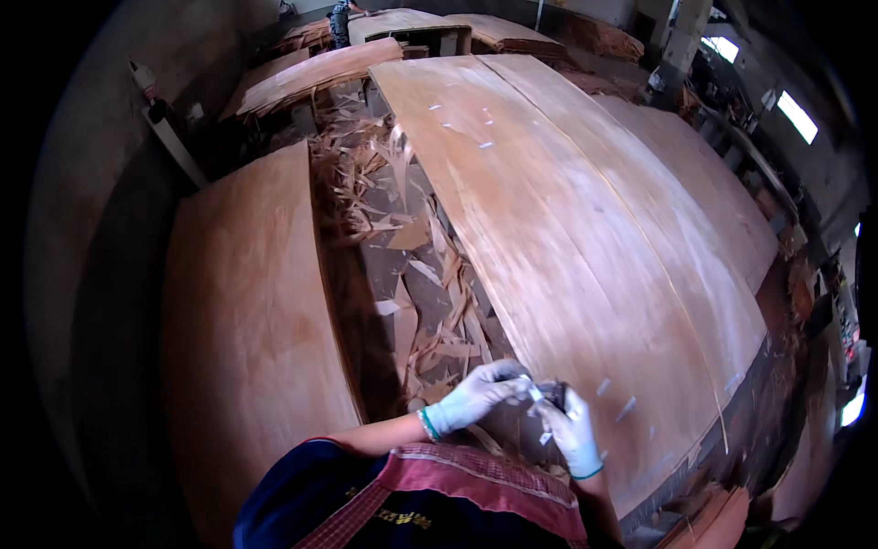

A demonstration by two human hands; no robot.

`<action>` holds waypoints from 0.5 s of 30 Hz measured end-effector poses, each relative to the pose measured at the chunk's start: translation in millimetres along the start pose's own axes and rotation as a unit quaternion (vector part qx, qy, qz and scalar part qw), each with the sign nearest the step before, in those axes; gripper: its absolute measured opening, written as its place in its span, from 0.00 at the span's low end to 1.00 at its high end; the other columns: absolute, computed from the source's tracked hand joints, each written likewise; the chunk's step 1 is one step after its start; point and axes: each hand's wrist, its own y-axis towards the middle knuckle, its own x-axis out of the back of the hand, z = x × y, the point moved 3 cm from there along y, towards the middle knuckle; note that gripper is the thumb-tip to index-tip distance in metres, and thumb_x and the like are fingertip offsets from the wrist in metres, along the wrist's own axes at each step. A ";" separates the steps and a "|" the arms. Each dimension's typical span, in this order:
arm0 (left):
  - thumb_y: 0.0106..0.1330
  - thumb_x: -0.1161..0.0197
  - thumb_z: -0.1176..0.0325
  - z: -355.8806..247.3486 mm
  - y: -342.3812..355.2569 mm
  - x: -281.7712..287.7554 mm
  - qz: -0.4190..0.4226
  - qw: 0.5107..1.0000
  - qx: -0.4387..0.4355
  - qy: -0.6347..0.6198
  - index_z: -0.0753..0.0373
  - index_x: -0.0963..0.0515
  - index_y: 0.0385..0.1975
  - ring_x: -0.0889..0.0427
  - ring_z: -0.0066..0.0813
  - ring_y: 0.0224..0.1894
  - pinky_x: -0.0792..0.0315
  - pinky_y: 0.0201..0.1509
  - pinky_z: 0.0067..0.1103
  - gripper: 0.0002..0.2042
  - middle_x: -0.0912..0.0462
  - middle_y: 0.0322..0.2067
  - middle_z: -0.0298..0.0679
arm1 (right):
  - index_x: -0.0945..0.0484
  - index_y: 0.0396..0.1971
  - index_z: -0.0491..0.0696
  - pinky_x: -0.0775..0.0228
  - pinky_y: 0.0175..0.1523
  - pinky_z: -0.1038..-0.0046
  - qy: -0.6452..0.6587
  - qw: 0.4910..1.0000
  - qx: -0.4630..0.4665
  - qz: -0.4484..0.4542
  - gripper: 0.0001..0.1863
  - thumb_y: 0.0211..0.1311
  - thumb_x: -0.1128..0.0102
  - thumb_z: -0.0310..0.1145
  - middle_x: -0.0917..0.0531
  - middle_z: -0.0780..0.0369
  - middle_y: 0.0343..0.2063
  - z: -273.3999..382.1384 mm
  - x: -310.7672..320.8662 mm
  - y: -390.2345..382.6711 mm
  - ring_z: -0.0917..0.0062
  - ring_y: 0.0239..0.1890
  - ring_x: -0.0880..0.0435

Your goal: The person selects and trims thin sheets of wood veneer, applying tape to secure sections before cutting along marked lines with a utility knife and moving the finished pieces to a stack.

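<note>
Both my hands wear white work gloves with teal cuffs and meet at the near left edge of a large wood veneer sheet (pixel 567 238). My left hand (pixel 477 395) is closed, its fingertips pinching a short white strip (pixel 534 391), which looks like tape. Close beside it, my right hand (pixel 573 433) is curled round a small dark object (pixel 553 393), whose kind I cannot make out. Another white bit (pixel 545 438) shows below the right fingers. Several short white tape pieces (pixel 626 408) lie on the veneer to the right of my hands.
A stack of veneer (pixel 256 302) stands on the left. Torn veneer scraps (pixel 361 174) litter the floor between the stacks. A long seam (pixel 604 174) runs along the large sheet. More veneer piles (pixel 320 73) and another person (pixel 339 26) are at the back.
</note>
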 end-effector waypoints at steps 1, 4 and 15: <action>0.69 0.39 0.64 -20.6 -2.2 28.8 -0.005 0.999 -0.031 0.008 0.65 0.25 0.48 0.22 0.17 0.37 0.27 0.46 0.16 0.13 0.19 0.37 0.33 | 0.25 0.47 0.43 0.41 0.23 0.88 0.017 0.999 -0.023 0.029 0.12 0.64 0.42 0.25 0.18 0.67 0.27 1.2 -24.5 24.2 0.92 0.18 0.32; 0.69 0.39 0.64 -66.0 -14.9 107.1 -0.076 0.994 -0.033 0.075 0.63 0.24 0.44 0.24 0.15 0.35 0.28 0.42 0.15 0.11 0.21 0.34 0.32 | 0.25 0.42 0.43 0.42 0.22 0.87 0.017 0.997 -0.001 0.081 0.08 0.66 0.42 0.27 0.18 0.68 0.26 6.5 -93.0 94.4 0.92 0.18 0.33; 0.72 0.44 0.68 -155.6 18.3 326.7 -0.314 0.937 -0.113 0.103 0.66 0.26 0.45 0.25 0.16 0.37 0.28 0.44 0.17 0.09 0.23 0.35 0.31 | 0.24 0.33 0.45 0.40 0.22 0.83 -0.090 0.989 -0.044 0.110 0.03 0.64 0.40 0.27 0.19 0.68 0.23 26.6 -181.7 320.1 0.90 0.18 0.32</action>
